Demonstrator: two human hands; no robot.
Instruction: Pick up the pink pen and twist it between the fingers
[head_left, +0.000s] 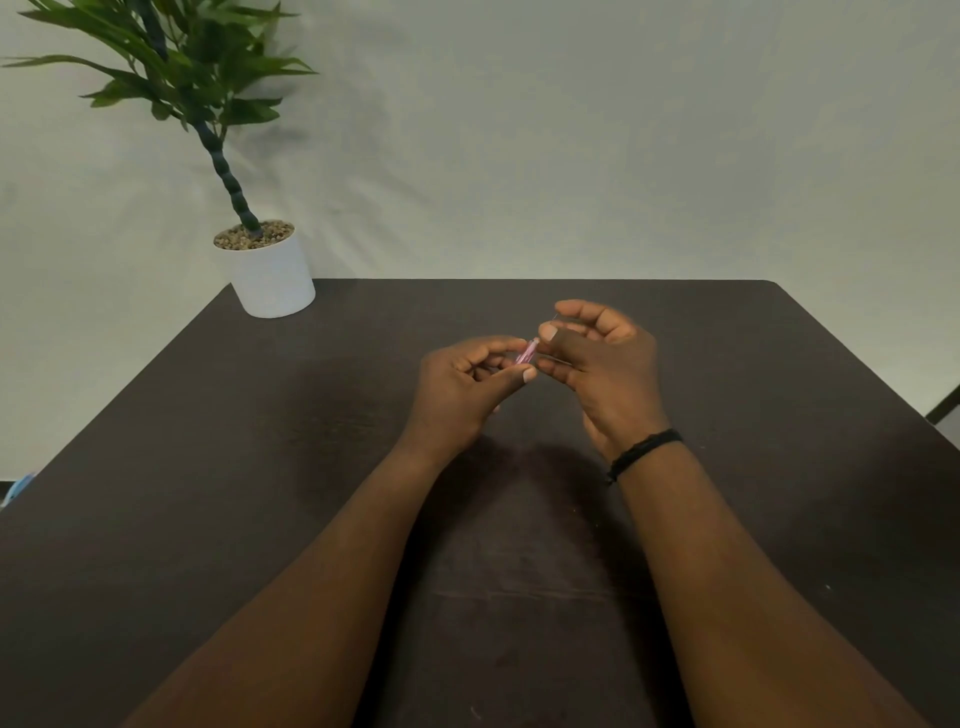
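Left hand (467, 384): centre frame, fingers curled, pinching small pink tube (527, 353).
Right hand (597, 358): touching the tube's upper end, pinching a thin needle (557, 318).
Upper left: potted plant (270, 270) on dark table (208, 467).

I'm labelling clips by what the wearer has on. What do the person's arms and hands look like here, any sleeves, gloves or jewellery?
Both forearms are bare up to the frame's bottom edge, with no sleeves in view. The left hand and right hand wear no gloves, and no rings show. The only item worn is a thin black braided wristband on the right wrist. The left wrist has nothing on it.
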